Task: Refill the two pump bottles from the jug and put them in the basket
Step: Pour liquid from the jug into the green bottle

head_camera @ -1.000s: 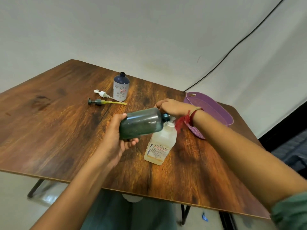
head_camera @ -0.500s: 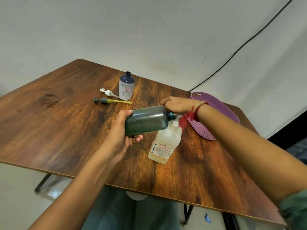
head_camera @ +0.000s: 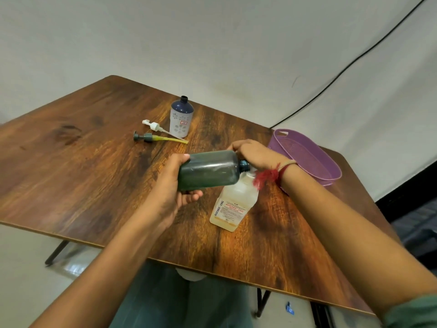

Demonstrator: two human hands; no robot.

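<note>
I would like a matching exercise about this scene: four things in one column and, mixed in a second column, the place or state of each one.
Things
1. dark green bottle
2. blue and white bottle
3. jug
4. grey pump head

Places or states
A. lies flat on the table
B. stands with its top under the right hand
C. held sideways in the left hand
D. stands upright at the far side, neck open

Pairs: 1-C, 2-D, 3-B, 4-A

Black cable (head_camera: 354, 60) crosses the white wall (head_camera: 165, 43) behind the wooden table (head_camera: 71, 162).
</note>
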